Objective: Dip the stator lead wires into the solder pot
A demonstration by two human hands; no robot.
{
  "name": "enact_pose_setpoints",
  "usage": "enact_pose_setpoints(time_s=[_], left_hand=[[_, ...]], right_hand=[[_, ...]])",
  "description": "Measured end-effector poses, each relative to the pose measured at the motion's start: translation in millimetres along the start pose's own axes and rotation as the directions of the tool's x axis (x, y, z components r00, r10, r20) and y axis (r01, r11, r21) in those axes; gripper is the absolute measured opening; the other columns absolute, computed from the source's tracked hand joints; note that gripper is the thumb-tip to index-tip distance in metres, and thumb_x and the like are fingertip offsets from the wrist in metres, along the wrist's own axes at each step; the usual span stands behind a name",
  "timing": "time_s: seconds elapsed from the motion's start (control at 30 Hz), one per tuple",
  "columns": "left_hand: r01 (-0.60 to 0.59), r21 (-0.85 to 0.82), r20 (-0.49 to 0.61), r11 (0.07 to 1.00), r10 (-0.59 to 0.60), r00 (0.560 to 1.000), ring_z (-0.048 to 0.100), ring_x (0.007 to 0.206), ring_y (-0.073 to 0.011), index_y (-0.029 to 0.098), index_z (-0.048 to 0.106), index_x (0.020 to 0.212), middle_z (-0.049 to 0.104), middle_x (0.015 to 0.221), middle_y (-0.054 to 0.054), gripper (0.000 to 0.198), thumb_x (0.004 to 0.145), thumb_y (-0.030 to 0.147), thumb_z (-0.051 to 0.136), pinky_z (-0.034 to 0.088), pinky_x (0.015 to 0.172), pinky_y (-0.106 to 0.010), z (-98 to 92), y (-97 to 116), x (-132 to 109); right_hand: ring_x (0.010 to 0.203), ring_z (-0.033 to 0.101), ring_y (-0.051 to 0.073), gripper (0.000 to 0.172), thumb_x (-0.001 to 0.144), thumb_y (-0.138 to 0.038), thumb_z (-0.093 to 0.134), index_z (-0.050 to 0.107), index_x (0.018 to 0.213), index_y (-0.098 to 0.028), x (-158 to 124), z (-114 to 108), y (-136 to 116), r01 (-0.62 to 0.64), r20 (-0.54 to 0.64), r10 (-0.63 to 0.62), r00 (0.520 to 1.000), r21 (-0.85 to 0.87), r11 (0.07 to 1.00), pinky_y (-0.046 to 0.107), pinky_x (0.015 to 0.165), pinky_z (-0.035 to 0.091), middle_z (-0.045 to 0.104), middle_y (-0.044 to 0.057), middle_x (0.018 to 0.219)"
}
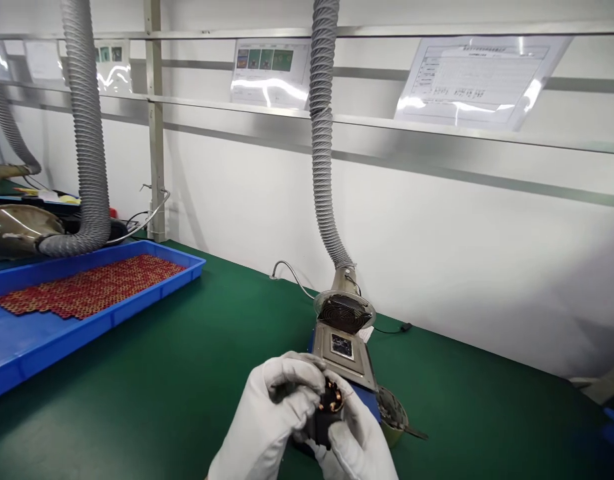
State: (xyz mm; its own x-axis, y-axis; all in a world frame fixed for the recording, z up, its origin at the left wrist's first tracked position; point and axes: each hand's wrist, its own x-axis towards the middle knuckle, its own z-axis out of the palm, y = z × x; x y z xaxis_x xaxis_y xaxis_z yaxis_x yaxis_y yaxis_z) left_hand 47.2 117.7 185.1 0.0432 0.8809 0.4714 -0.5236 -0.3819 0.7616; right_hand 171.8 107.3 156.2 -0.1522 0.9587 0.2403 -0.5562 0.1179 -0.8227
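Both my hands wear white gloves and meet at the lower middle of the view. Between them is a small black motor stator (pixel 331 403) with copper windings showing in a ring on its upper face. My left hand (pixel 281 403) grips it from the left, thumb and fingertips pinched at the windings. Around its right side and underneath curl the fingers of my right hand (pixel 359 433), with the thumb against the black body. The gloves hide part of the stator. Just beyond the hands stands a solder pot (pixel 361 367) with a metal top plate and a small square opening.
A fume hood with fan (pixel 345 313) hangs over the pot from a grey hose (pixel 323 127). Right of the pot sits a round tin (pixel 393 410) with a flat tool across it. A blue tray (pixel 137 310) of red-brown pieces (pixel 97 283) lies left on the green bench (pixel 197 360).
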Motion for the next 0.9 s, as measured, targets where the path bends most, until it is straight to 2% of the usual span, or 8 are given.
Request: enact_pose_setpoints(time_s=[0.13, 0.23, 0.33, 0.47, 0.57, 0.73, 0.8, 0.9], left_hand=[[-0.257, -0.115, -0.343, 0.96, 0.205, 0.917, 0.065, 0.083, -0.0122, 0.028, 0.069, 0.075, 0.069, 0.08, 0.006, 0.014, 0.067, 0.035, 0.078, 0.051, 0.085, -0.021, -14.0, 9, 3], [-0.049, 0.132, -0.056, 0.99, 0.057, 0.997, 0.064, 0.088, -0.0171, 0.027, 0.07, 0.089, 0.069, 0.092, 0.0, 0.025, 0.066, 0.029, 0.078, 0.053, 0.08, -0.022, -12.8, 14, 4], [0.0, 0.331, 0.214, 0.944, -0.075, 0.974, 0.062, 0.093, -0.0201, 0.024, 0.072, 0.082, 0.067, 0.097, -0.004, 0.014, 0.068, 0.022, 0.072, 0.051, 0.081, -0.024, -1.9, 12, 1], [-0.174, 0.369, 0.066, 0.913, 0.162, 0.985, 0.061, 0.087, -0.0172, 0.023, 0.069, 0.065, 0.067, 0.076, -0.002, 0.012, 0.076, 0.026, 0.065, 0.049, 0.078, -0.02, -1.1, 8, -1], [-0.108, 0.398, -0.115, 0.911, 0.167, 0.979, 0.062, 0.087, -0.0169, 0.026, 0.069, 0.069, 0.068, 0.086, -0.001, 0.01, 0.076, 0.032, 0.065, 0.05, 0.074, -0.019, -7.6, 12, -1], [0.028, 0.511, 0.144, 0.859, -0.118, 0.983, 0.056, 0.108, -0.0218, 0.036, 0.069, 0.096, 0.064, 0.113, 0.001, 0.053, 0.051, 0.01, 0.076, 0.046, 0.089, -0.022, 1.8, 14, -4], [-0.063, 0.445, 0.205, 0.893, -0.034, 0.978, 0.06, 0.1, -0.0199, 0.034, 0.073, 0.084, 0.069, 0.1, 0.0, 0.036, 0.056, 0.011, 0.073, 0.047, 0.086, -0.021, 6.3, 9, -4], [-0.161, 0.319, 0.102, 0.934, 0.136, 0.986, 0.063, 0.082, -0.0172, 0.027, 0.072, 0.065, 0.07, 0.073, -0.001, 0.007, 0.072, 0.025, 0.069, 0.049, 0.079, -0.021, 3.2, 3, -2]], right_hand=[[0.083, 0.065, 0.028, 0.047, 0.059, -0.041, 0.08, 0.066, 0.1, -0.022, -1, -5, -4, -0.051, 0.012, 0.05, 0.999, 0.016, 0.999, 0.042, 0.072, 0.052, 0.068, 0.01, 0.088], [0.084, 0.064, 0.027, 0.048, 0.055, -0.04, 0.083, 0.067, 0.097, -0.022, -1, -1, -6, -0.053, -0.025, 0.054, 0.998, 0.047, 0.998, 0.04, 0.074, 0.052, 0.068, 0.009, 0.088], [0.087, 0.064, 0.024, 0.047, 0.051, -0.038, 0.086, 0.069, 0.093, -0.023, -1, 6, -9, -0.041, -0.079, 0.049, 0.996, 0.097, 0.994, 0.037, 0.077, 0.052, 0.069, 0.008, 0.091], [0.068, 0.066, 0.017, 0.045, 0.05, -0.036, 0.086, 0.072, 0.09, -0.022, -7, 11, -22, -0.14, 0.017, 0.139, 0.99, 0.182, 0.973, 0.024, 0.057, 0.052, 0.071, 0.006, 0.08], [0.066, 0.066, 0.015, 0.036, 0.06, -0.036, 0.081, 0.072, 0.092, -0.022, -12, 10, -32, -0.227, 0.13, 0.198, 0.972, 0.282, 0.932, 0.022, 0.055, 0.052, 0.072, 0.006, 0.083], [0.084, 0.067, 0.023, 0.033, 0.066, -0.047, 0.074, 0.072, 0.087, -0.022, -11, 3, -24, -0.238, 0.083, 0.223, 0.971, 0.304, 0.922, 0.035, 0.072, 0.055, 0.072, 0.008, 0.095], [0.084, 0.067, 0.024, 0.031, 0.067, -0.048, 0.073, 0.07, 0.084, -0.022, -9, 0, -18, -0.236, 0.073, 0.225, 0.972, 0.243, 0.941, 0.037, 0.068, 0.055, 0.071, 0.007, 0.093], [0.074, 0.068, 0.023, 0.033, 0.068, -0.045, 0.072, 0.069, 0.091, -0.021, -9, -2, -16, -0.233, 0.121, 0.216, 0.969, 0.151, 0.961, 0.031, 0.056, 0.054, 0.071, 0.008, 0.084]])
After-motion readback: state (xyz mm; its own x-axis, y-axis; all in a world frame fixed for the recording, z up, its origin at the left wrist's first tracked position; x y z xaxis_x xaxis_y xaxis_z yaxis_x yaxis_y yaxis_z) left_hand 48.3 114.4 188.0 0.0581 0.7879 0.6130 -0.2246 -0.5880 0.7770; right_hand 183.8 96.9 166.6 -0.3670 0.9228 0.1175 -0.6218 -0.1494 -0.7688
